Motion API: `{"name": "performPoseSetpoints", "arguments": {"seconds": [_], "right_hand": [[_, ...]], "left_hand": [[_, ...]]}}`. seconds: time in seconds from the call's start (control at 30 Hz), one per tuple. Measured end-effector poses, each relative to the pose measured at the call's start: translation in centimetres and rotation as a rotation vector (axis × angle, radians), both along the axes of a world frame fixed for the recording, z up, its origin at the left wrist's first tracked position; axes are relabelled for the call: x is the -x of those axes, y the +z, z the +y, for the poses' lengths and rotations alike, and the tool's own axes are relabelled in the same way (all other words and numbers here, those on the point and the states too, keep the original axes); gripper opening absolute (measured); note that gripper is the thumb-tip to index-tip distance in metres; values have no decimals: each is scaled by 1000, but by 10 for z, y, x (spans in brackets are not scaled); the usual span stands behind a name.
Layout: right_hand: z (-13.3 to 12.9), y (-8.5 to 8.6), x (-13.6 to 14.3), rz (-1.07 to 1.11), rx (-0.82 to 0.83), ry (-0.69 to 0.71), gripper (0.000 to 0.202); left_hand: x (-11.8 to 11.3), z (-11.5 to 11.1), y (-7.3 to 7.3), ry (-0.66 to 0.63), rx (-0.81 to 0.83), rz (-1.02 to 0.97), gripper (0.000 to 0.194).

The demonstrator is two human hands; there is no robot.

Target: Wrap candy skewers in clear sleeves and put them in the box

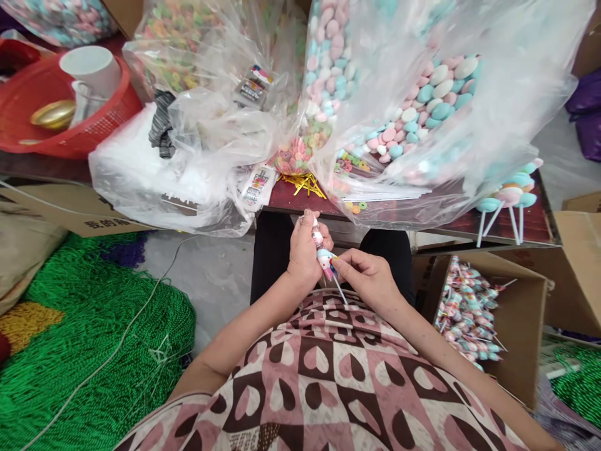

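Note:
My left hand (305,247) is wrapped round a wrapped candy lollipop (323,258) just above my lap. Its white stick points down towards my shirt. My right hand (366,275) pinches at the lower end of the wrapper, beside the stick, thumb and index finger pressed together. A small colourful piece shows at those fingertips; I cannot make out whether it is a label or part of the wrapper. On the table edge ahead lie gold twist ties (303,185) and a small stack of printed labels (259,186).
Clear bags of pastel candies (417,106) and ring gummies (178,37) cover the table. A red basket (107,119) holds a white cup. Candy sticks (509,194) lie at the right corner. Below stands a carton (516,351) of wrapped lollipops; green bead strings (107,326) are heaped left.

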State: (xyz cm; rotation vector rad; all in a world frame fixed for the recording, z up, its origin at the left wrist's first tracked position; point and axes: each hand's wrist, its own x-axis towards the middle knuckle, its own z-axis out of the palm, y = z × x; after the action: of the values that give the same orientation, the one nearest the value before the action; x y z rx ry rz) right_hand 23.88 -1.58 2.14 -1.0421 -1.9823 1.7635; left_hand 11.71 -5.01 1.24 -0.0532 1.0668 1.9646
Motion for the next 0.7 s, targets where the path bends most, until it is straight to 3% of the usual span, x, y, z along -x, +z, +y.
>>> {"name": "performPoseSetpoints", "arguments": {"seconds": [0.17,0.3,0.4,0.7], "right_hand": [[0,-7,5,37,340,-28,35],[0,-4,5,43,491,59,37],[1,-1,1,-3,483,169,42],[-1,5,-4,40,487,145,36]], "left_hand": [[3,3,10,50,0,53,40],[6,5,17,52,14,87,37],[7,5,17,6,17,120,38],[11,4,21,-27,-31,119,37]]}}
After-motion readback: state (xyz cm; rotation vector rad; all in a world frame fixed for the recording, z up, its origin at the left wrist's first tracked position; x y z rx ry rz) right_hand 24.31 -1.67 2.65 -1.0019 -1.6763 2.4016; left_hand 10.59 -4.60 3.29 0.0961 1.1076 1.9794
